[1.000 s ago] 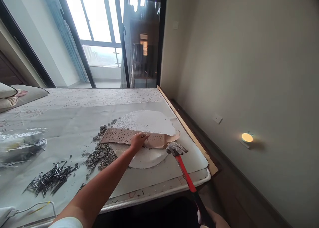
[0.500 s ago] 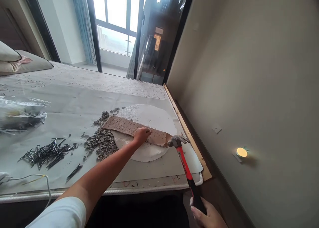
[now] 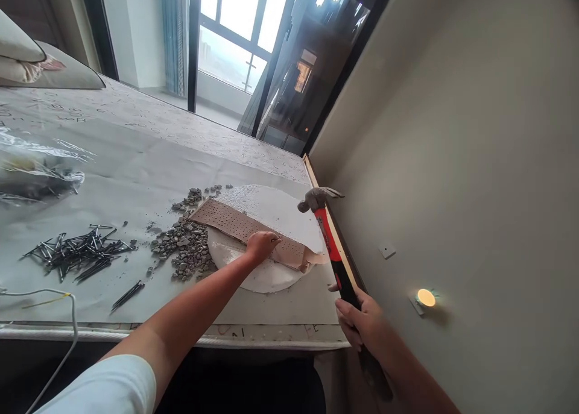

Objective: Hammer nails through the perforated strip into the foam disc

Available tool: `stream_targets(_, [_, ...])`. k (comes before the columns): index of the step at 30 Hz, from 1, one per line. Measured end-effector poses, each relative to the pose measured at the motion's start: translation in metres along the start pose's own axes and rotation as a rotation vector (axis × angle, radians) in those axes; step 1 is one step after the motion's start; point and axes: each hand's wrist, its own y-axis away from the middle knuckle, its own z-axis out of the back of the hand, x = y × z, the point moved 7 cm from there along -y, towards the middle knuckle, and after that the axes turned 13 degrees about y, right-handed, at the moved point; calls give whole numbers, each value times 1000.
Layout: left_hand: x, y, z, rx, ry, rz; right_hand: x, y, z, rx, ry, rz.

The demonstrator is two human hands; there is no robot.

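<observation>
My right hand [image 3: 362, 320] is wrapped around a claw hammer [image 3: 329, 236] with a red and black handle, its head raised above the right side of the white round slab [image 3: 284, 209]. Across that slab lies a brown strip [image 3: 230, 222] dotted with small holes, its right end bent. On the strip, my left hand [image 3: 261, 246] has its fingers pinched together; a small dark bit at the fingertips looks like a nail, mostly hidden. A heap of dark nails [image 3: 75, 251] lies to the left, with a few more nails [image 3: 128, 296] nearer me.
Grey gravel [image 3: 187, 245] is piled along the slab's left edge. A clear plastic bag [image 3: 40, 167] sits far left, and a pale cable [image 3: 72, 317] hangs over the front edge. A grey sheet [image 3: 149, 161] covers the bed; a wooden rail [image 3: 311, 172] and wall bound the right.
My right hand has lifted the hammer, so its head is higher and farther from the strip. My left hand stays pinched on the strip. The view has tilted slightly.
</observation>
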Motion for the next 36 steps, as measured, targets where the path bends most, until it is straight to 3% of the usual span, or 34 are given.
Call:
stream_targets(6, [-1,4,0,10,-27,-10,-29,-19,-30,176,51,-161])
stream_targets(13, [-2,5,-3,25,-37,-51,-3,-10,-12,62,-9,-55])
stream_targets(20, [-1,5,-3,41,-33,-57,-35,-24,-36,145,4,-187])
stream_targets(26, [-1,4,-3,46,-7,-70,-16,-18,-20,55,6,-64])
stream_targets(32, [6,1,1,21,76,-35,-39,-25,-42,103,54,-173])
stream_targets(36, [8,-1,8,42,176,-10,-30,-24,-32,53,21,-115])
